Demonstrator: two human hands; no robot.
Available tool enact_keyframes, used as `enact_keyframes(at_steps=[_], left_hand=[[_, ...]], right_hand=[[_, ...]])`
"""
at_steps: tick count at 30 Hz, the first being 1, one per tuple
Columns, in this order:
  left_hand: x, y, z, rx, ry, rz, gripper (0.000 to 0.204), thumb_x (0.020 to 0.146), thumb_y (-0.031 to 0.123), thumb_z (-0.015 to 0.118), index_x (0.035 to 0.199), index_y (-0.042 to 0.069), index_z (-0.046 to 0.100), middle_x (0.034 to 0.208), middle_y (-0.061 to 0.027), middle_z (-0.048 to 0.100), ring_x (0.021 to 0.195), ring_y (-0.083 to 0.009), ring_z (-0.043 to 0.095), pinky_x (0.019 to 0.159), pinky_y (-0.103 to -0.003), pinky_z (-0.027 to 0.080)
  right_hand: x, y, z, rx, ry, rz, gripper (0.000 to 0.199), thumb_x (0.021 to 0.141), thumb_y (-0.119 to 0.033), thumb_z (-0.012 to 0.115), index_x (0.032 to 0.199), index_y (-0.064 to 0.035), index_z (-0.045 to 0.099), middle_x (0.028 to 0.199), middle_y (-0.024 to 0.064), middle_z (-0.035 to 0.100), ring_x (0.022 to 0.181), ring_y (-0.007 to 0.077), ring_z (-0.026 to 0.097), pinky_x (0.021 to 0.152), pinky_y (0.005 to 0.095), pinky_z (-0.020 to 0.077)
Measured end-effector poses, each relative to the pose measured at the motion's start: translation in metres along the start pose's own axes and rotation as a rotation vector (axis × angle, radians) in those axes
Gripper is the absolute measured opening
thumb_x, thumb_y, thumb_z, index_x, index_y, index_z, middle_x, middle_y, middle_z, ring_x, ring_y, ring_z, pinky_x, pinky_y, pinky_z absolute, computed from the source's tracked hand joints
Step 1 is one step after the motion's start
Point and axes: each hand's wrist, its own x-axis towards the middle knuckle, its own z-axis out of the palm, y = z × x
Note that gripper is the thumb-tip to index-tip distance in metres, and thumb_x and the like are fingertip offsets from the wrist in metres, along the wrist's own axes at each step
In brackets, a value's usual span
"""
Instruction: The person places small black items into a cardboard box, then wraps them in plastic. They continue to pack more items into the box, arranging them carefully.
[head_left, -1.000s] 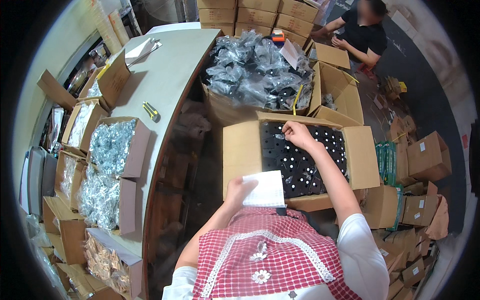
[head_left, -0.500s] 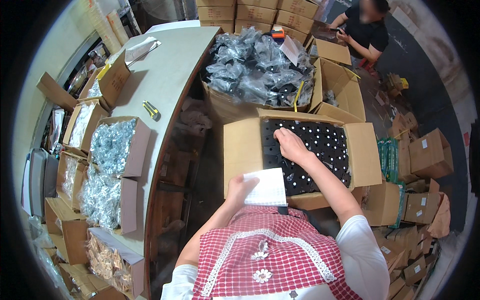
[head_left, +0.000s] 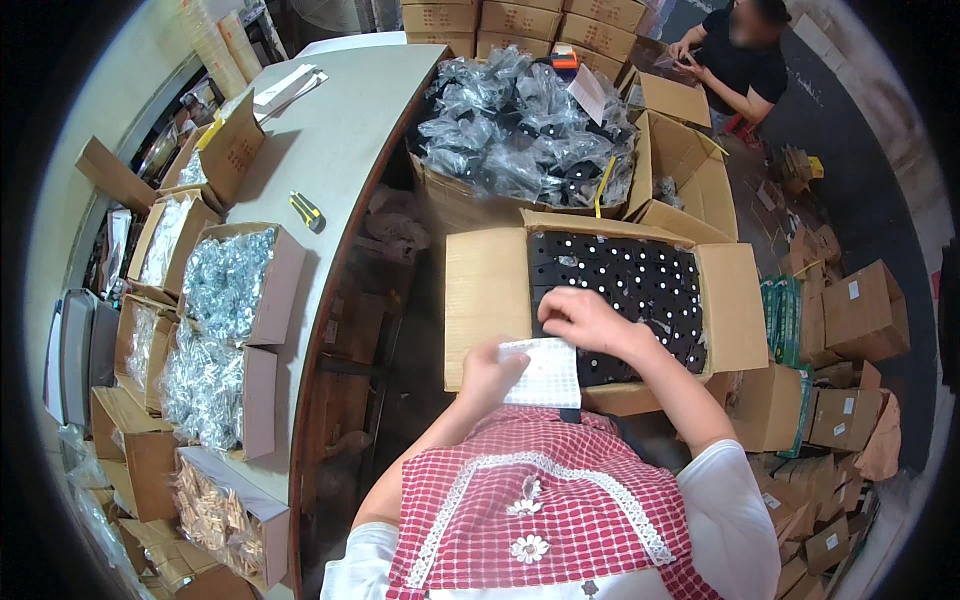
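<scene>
In my left hand (head_left: 488,376) I grip a white sheet of stickers (head_left: 545,372) with rows of small round marks, thumb lying on top. My right hand (head_left: 590,320) is just above the sheet's far edge, over the near left of the carton. Its fingers are bent and pinched together; anything between them is too small to make out. Below it, the open cardboard carton (head_left: 487,300) is packed with rows of black parts (head_left: 625,275), many bearing a white round dot.
A large carton of plastic-bagged black parts (head_left: 540,130) stands beyond. On the left, a grey table (head_left: 340,130) holds a yellow-black utility knife (head_left: 306,212) and boxes of bagged metal pieces (head_left: 228,280). Cardboard boxes (head_left: 865,310) crowd the right. Another person (head_left: 745,65) sits at far right.
My right hand has drawn back from the black parts toward me, to the sheet's far edge. The left hand and sheet have shifted only slightly.
</scene>
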Motion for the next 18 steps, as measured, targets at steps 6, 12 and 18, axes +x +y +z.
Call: enact_keyframes(at_steps=[6, 12, 18], left_hand=[[-0.003, 0.008, 0.007, 0.027, 0.006, 0.032, 0.022, 0.087, 0.002, 0.069, 0.107, -0.005, 0.068, 0.085, -0.0068, 0.069, 0.072, -0.0115, 0.064, 0.062, -0.027, 0.051], [-0.007, 0.014, 0.008, 0.145, -0.012, 0.109, 0.021, 0.085, 0.001, 0.069, 0.105, -0.004, 0.069, 0.085, -0.008, 0.069, 0.073, -0.0126, 0.064, 0.063, -0.029, 0.052], [-0.007, 0.02, 0.009, 0.165, -0.009, 0.079, 0.021, 0.085, 0.001, 0.068, 0.105, -0.004, 0.069, 0.081, -0.0073, 0.068, 0.07, -0.0122, 0.063, 0.061, -0.029, 0.051]], right_hand=[[-0.001, -0.021, 0.017, 0.008, -0.048, -0.059, 0.017, 0.086, -0.012, 0.067, 0.099, -0.0003, 0.063, 0.095, 0.0146, 0.065, 0.09, 0.0335, 0.066, 0.08, 0.0409, 0.0545], [-0.002, -0.025, 0.026, -0.112, -0.044, -0.09, 0.016, 0.086, -0.013, 0.064, 0.099, -0.0035, 0.067, 0.097, 0.0157, 0.066, 0.096, 0.0361, 0.065, 0.083, 0.0449, 0.0527], [-0.008, -0.028, 0.037, -0.249, 0.054, -0.231, 0.017, 0.085, -0.005, 0.066, 0.101, -0.0022, 0.062, 0.095, 0.0135, 0.06, 0.094, 0.0342, 0.06, 0.086, 0.0432, 0.0507]])
